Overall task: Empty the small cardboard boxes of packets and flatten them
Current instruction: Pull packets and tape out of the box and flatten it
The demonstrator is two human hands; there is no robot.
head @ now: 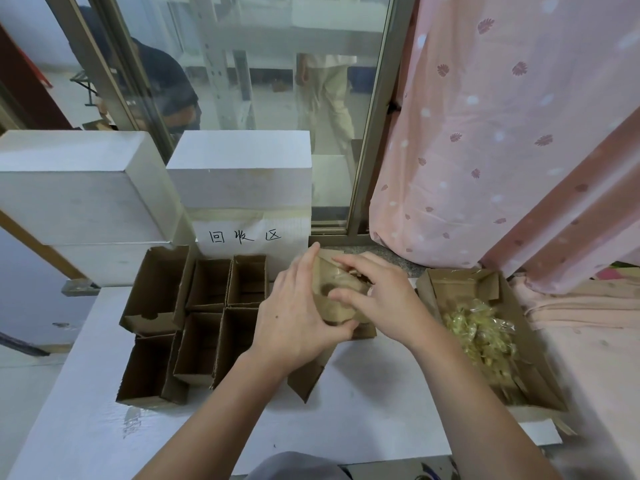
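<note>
Head view: a small cardboard box [337,299] is held above the white table [363,403], at frame centre, between both hands. The left hand [298,317] grasps the box from its 9 o'clock side, fingers reaching up along the far flap and thumb curled under the near edge. The right hand [377,299] grasps the box from its 3 o'clock side, fingers curled over the top of it; whether they reach inside cannot be determined. At 3 o'clock from the hands, a larger cardboard tray [540,348] rests on the table and contains clear packets [485,337] with yellowish contents. At 9 o'clock from the hands, a cluster of open empty boxes [194,323] stands upright, touching one another. At 12 o'clock from that cluster, a handwritten paper label [246,237] is fixed beneath a white block [242,168]. A pink patterned curtain [502,116] hangs at 1 o'clock.
</note>
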